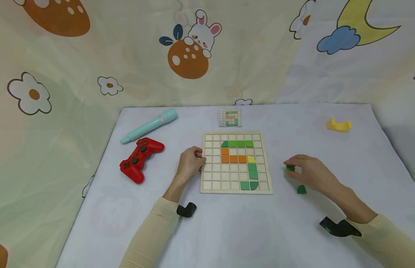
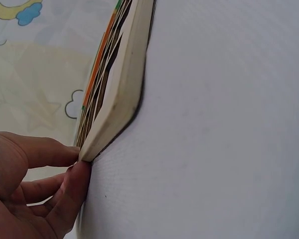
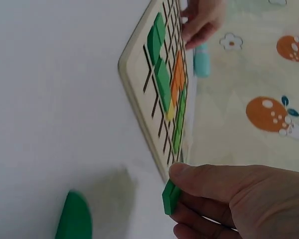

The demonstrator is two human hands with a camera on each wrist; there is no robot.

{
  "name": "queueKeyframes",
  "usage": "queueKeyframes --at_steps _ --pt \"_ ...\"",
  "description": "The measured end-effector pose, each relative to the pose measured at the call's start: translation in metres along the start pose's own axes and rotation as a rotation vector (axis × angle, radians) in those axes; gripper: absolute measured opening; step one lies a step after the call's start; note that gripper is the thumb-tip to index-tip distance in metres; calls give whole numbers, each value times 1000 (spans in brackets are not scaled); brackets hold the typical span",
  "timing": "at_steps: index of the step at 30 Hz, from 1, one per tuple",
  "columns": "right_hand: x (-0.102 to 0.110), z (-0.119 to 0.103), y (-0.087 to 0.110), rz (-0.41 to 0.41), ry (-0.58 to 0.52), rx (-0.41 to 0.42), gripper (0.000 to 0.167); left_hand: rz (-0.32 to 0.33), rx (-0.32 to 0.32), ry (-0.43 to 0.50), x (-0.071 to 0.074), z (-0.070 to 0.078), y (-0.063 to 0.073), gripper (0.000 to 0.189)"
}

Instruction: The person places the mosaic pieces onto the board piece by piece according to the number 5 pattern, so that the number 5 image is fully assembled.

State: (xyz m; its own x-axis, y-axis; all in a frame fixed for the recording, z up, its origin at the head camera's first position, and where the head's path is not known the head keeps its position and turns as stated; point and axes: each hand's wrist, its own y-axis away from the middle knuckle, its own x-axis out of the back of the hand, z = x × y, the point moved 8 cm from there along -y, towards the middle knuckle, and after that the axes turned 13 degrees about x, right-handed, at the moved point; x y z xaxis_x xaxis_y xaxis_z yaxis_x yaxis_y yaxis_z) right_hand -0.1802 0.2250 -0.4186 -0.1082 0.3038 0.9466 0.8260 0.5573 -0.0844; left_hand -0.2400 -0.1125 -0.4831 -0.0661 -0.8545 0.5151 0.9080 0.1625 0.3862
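Observation:
A square wooden grid board [image 1: 212, 167] lies mid-table, with green, orange and yellow pieces set in some of its cells. At its left edge, my left hand [image 1: 190, 162] pinches the rim between thumb and finger, as the left wrist view shows on the board's side [image 2: 124, 94]. To the right of the board, my right hand [image 1: 309, 172] holds a small green block [image 3: 170, 196] between thumb and fingers. On the table below that hand lies another green piece [image 1: 302, 190] with a curved side. The fingers partly hide the held block in the head view.
A small pattern card [image 1: 230, 117] lies behind the board. Left of it are a teal microphone-like stick [image 1: 148, 127] and a red game controller [image 1: 140, 159]. A yellow notched block [image 1: 339, 125] stands at the back right. A patterned cloth [image 1: 137, 48] hangs behind the table.

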Motion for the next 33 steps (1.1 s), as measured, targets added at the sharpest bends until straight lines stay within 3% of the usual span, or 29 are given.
queueKeyframes --at_steps 9,17,33 --pt "-34 -76 -57 -69 -65 210 29 0 1 5 0 1 0 29" --pt "-55 -124 -73 -12 -64 421 23 -8 3 -1 -2 2 0 29" --pt "-68 -138 -73 1 15 385 22 16 4 -10 1 1 0 29"
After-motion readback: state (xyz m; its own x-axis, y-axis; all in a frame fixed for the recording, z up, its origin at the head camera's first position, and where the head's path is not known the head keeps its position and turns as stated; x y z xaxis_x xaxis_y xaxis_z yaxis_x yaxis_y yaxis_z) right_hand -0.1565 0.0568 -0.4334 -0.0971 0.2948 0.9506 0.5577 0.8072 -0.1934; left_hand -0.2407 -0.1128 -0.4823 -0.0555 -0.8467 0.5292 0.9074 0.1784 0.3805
